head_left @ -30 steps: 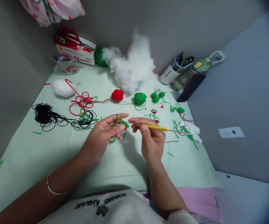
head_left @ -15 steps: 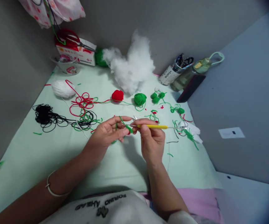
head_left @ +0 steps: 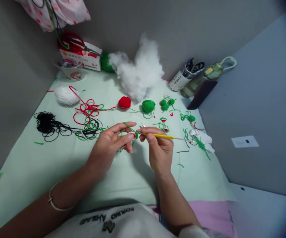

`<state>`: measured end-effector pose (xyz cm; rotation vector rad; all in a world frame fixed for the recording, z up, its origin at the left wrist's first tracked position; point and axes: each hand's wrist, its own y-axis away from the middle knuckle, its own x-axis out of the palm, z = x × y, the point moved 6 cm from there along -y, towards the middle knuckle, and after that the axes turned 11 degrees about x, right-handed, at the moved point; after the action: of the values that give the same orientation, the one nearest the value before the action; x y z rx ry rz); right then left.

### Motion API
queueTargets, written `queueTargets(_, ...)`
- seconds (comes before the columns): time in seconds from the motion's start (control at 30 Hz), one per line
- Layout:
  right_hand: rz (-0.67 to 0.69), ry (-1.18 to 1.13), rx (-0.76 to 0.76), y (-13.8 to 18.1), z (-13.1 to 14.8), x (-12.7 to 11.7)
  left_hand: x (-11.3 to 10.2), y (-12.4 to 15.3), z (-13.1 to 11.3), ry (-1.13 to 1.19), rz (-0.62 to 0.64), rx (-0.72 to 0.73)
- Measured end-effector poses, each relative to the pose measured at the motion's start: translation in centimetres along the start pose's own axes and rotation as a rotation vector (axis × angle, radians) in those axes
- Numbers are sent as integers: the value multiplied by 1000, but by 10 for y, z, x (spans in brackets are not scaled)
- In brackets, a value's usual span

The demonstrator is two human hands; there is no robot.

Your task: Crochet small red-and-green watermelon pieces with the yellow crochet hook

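My left hand (head_left: pixel 112 142) pinches a small green crochet piece (head_left: pixel 134 135) between thumb and fingers, with green yarn (head_left: pixel 126 125) looped over the forefinger. My right hand (head_left: pixel 158 147) is closed round a yellow-handled crochet hook (head_left: pixel 159 135), its tip at the green piece. Both hands hover just above the pale green sheet (head_left: pixel 46 158) in the middle. A green yarn strand runs from my left hand down toward the sheet.
On the sheet lie a white yarn ball (head_left: pixel 64 95), black yarn tangle (head_left: pixel 46 123), red yarn loops (head_left: pixel 87 108), red ball (head_left: pixel 124 102), green ball (head_left: pixel 148 105) and small green pieces (head_left: pixel 167 103). White stuffing (head_left: pixel 139 72), a box with scissors (head_left: pixel 83 54), a cup, bottle (head_left: pixel 208 74) and phone (head_left: pixel 202 94) stand behind.
My hands have drawn closer together. The hook's tip has moved left into the green piece held by my left hand, and the left forefinger has bent down a little.
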<state>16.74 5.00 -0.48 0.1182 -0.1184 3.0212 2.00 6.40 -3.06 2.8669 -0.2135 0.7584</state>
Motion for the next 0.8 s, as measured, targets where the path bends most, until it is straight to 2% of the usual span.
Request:
queueTargets(0.17,20,-157,117,-2,-6,0,4,1,-2,26,104,-62)
queueTargets(0.37,61,-208,140,-3,-6,0,4,3,-2,35,106,-100)
queueTargets(0.5,41,-125,27,2,2,-1,2,4,-3,-51,91,-74)
queueTargets(0.63,-23,68,-126,9,14,0,-1,4,-6,-107,74,17)
queueTargets(0.8,0,275,-360,18,22,7,-1,3,-10,-180,7,98)
